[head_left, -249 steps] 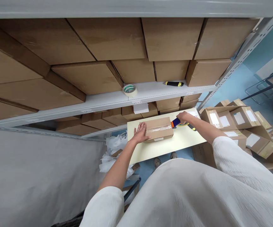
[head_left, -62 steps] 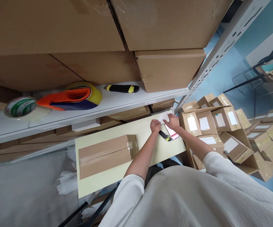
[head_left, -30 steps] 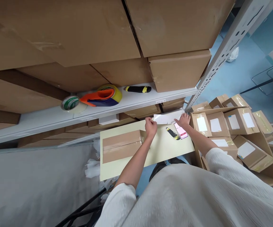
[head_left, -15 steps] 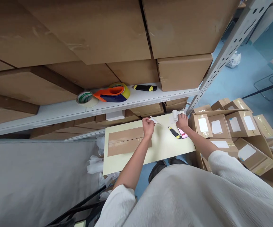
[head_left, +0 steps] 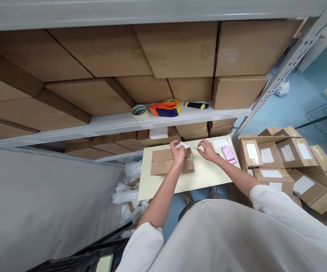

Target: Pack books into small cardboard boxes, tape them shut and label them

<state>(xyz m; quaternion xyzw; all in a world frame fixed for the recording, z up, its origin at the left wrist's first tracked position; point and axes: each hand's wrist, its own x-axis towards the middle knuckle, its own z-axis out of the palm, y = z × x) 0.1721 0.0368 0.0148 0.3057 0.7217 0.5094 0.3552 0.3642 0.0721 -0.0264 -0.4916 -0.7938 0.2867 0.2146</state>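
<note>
Above the right end of a taped cardboard box (head_left: pixel 161 166), my left hand (head_left: pixel 177 154) pinches a small white label (head_left: pixel 188 145). My right hand (head_left: pixel 208 151) is closed at the label's other edge, its fingertips on the paper, so the label spans the gap between both hands. The box lies flat on a pale yellow table (head_left: pixel 208 173). Beyond my right wrist rests a phone (head_left: pixel 229 155) with a pink screen. White label paper (head_left: pixel 220 143) lies behind the phone. A dark bit of the utility knife shows by my right wrist; the rest is hidden.
A metal shelf (head_left: pixel 109 122) packed with cardboard boxes stands behind the table. On it are a tape roll (head_left: pixel 140 112), an orange tape dispenser (head_left: pixel 165 108) and another utility knife (head_left: pixel 196 105). A large carton (head_left: pixel 244 151) of labelled boxes stands right; white packing material (head_left: pixel 132 172) lies left.
My right hand has moved left from the label paper by the phone to the label in my left hand. The view has shifted, showing more of the shelf.
</note>
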